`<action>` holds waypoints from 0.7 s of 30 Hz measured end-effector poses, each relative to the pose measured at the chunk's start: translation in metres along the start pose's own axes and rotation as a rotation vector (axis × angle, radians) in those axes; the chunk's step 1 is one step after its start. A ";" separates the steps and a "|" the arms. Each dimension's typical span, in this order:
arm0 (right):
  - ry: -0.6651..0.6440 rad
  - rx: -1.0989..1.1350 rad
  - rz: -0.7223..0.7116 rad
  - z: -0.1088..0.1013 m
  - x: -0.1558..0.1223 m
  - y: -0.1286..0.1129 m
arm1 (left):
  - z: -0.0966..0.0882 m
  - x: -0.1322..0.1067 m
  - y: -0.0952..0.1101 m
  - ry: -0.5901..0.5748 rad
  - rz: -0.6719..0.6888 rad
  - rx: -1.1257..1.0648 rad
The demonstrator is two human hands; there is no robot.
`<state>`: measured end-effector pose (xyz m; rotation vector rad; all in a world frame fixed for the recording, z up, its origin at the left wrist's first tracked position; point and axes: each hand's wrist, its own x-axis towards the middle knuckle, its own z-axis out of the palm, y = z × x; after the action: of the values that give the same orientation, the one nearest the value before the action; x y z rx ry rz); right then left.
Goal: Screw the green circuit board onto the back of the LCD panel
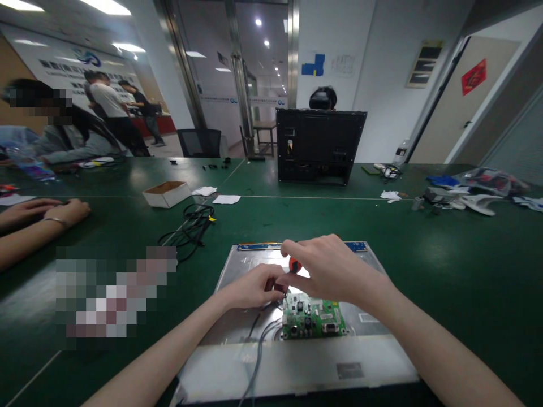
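Note:
A grey metal monitor back panel [237, 271] lies flat on the green table in front of me. A small green circuit board [314, 319] sits on it, with grey wires [258, 339] running toward me. My right hand [331, 271] is closed around a screwdriver with a red and black handle [294, 264], held upright over the board's near-left corner. My left hand [254, 285] is pinched beside the screwdriver's lower shaft, just left of the board. The tip is hidden by my fingers.
A black monitor shell [318, 147] stands at the back centre with a person behind it. A small cardboard box [166, 193], a black cable [193, 223] and paper scraps lie mid-table. Another person's hands [46, 212] rest at left. Parts and bags [470, 192] lie at right.

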<state>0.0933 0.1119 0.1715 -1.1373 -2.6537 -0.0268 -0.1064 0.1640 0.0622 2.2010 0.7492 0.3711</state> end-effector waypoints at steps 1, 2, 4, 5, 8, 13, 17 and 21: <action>-0.002 0.011 -0.003 0.000 0.000 0.000 | 0.000 0.000 0.000 0.000 -0.001 0.001; -0.004 0.024 -0.005 0.000 0.000 0.000 | 0.000 0.000 0.000 0.002 -0.008 0.001; -0.011 0.050 -0.005 -0.001 0.000 -0.001 | 0.001 0.000 -0.001 0.006 -0.027 -0.007; -0.015 0.061 -0.006 -0.001 -0.001 -0.001 | 0.001 0.000 -0.001 0.007 -0.033 -0.010; -0.020 0.066 -0.014 -0.002 -0.002 -0.001 | 0.002 0.000 0.000 0.020 -0.027 -0.009; -0.011 0.035 0.005 -0.001 -0.001 0.000 | 0.001 -0.001 0.001 0.032 -0.027 -0.019; -0.001 0.022 0.005 0.000 0.000 -0.001 | 0.001 0.000 0.003 0.038 -0.018 -0.025; 0.005 0.028 0.005 0.000 -0.001 -0.001 | 0.002 0.001 0.005 0.031 -0.015 -0.056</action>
<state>0.0930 0.1106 0.1717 -1.1330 -2.6380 0.0084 -0.1030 0.1605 0.0650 2.1401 0.7624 0.4142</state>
